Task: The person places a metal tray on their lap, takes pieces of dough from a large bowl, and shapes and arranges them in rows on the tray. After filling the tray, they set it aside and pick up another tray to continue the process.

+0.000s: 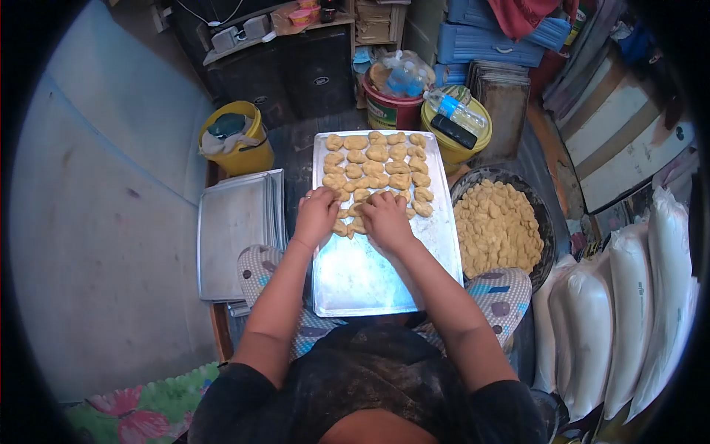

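Lumpy tan pieces of dough (377,153) lie in rows over the far half of a metal baking tray (362,285) in front of me. At the tray's left edge, my left hand (318,214) has its fingers bent together on a piece of dough at the near end of the rows. My right hand (386,220) is closed over another dough piece nearer the middle, its fingertips mostly hidden. Between the hands, a few small pieces (347,228) show on the tray. A wide black basin (545,222) at the right holds a heap of similar dough pieces (497,228).
Stacked metal trays (233,237) stand left of my legs, below a yellow bucket (255,152). Beyond the tray are a red bucket (392,111) and a yellow-lidded bucket (462,152) carrying a bottle and a dark phone-like object. Full white sacks (592,325) line the right side.
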Motion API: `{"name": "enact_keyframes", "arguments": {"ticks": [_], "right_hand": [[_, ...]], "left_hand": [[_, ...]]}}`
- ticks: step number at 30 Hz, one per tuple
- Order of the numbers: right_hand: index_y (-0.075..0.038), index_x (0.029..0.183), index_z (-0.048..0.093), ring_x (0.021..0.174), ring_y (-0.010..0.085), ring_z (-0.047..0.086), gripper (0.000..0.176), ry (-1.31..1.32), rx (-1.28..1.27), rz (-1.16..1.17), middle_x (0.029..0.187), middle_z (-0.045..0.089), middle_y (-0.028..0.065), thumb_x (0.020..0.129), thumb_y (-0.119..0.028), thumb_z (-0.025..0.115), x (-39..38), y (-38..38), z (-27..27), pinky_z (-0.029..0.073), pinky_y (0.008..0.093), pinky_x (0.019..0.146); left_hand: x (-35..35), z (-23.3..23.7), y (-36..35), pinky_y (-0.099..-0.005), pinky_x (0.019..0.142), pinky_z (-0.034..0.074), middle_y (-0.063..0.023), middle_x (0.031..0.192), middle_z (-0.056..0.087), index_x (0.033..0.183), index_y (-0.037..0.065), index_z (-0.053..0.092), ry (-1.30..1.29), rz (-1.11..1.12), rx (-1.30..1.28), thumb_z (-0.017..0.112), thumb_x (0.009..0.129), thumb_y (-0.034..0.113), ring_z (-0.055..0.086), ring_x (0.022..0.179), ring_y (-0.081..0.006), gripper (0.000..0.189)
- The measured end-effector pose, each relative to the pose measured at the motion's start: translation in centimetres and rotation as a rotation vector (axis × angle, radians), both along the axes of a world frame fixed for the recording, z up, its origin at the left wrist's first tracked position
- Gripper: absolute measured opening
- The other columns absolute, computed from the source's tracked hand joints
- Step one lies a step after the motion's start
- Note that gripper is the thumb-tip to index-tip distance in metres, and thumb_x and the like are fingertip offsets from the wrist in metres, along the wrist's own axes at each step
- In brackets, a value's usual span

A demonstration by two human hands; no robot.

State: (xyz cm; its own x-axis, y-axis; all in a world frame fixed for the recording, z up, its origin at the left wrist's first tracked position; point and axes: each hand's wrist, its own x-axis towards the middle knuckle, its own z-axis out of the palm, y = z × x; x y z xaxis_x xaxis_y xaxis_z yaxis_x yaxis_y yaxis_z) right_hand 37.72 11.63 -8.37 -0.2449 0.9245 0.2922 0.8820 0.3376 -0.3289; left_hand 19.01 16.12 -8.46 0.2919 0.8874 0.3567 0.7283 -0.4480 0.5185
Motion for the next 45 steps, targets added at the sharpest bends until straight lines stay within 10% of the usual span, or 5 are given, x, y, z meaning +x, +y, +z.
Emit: {"name": "enact_keyframes", "arguments": {"ticks": [23, 28, 38, 45], "right_hand": [[-0.011, 0.105, 0.063, 0.103, 0.0245, 0.050, 0.024, 0.042, 0.094, -0.047, 0.107, 0.057, 0.0059, 0.085, -0.024, 0.058, -1.6, 1.9, -1.3, 0.033, 0.0434, 0.087], [-0.009, 0.099, 0.062, 0.100, 0.0239, 0.050, 0.020, 0.135, 0.178, 0.094, 0.097, 0.054, 0.0066, 0.082, -0.020, 0.058, -2.1, -1.9, -0.8, 0.036, 0.0390, 0.085], [-0.004, 0.107, 0.058, 0.097, 0.0331, 0.058, 0.032, 0.354, 0.008, 0.030, 0.094, 0.061, 0.0147, 0.077, -0.016, 0.062, -1.3, -3.3, -1.6, 0.044, 0.0429, 0.084], [-0.006, 0.108, 0.060, 0.100, 0.0334, 0.056, 0.037, 0.377, 0.138, 0.027, 0.111, 0.056, 0.0143, 0.078, -0.026, 0.068, 10.5, -3.5, 3.9, 0.045, 0.0441, 0.085]], "left_hand": [[0.0, 0.0, 1.9, -0.0432, 0.095, 0.036, -0.0113, 0.116, 0.058, 0.107, 0.005, 0.063, 0.229, -0.040, -0.124, 0.058, 0.085, 0.021, 0.052, 0.109, -0.0277, 0.027], [-0.2, -0.6, -0.9, -0.0407, 0.092, 0.042, -0.0150, 0.110, 0.058, 0.104, 0.003, 0.063, -0.204, 0.032, 0.119, 0.064, 0.080, 0.011, 0.053, 0.104, -0.0335, 0.025], [0.0, -0.5, -6.2, -0.0420, 0.083, 0.040, -0.0125, 0.092, 0.058, 0.095, 0.005, 0.062, 0.115, 0.000, 0.017, 0.070, 0.075, 0.015, 0.054, 0.094, -0.0320, 0.024], [3.2, 1.6, -7.6, -0.0456, 0.097, 0.036, -0.0206, 0.125, 0.044, 0.118, 0.005, 0.054, 0.174, 0.024, 0.094, 0.071, 0.073, 0.022, 0.046, 0.112, -0.0380, 0.051]]}}
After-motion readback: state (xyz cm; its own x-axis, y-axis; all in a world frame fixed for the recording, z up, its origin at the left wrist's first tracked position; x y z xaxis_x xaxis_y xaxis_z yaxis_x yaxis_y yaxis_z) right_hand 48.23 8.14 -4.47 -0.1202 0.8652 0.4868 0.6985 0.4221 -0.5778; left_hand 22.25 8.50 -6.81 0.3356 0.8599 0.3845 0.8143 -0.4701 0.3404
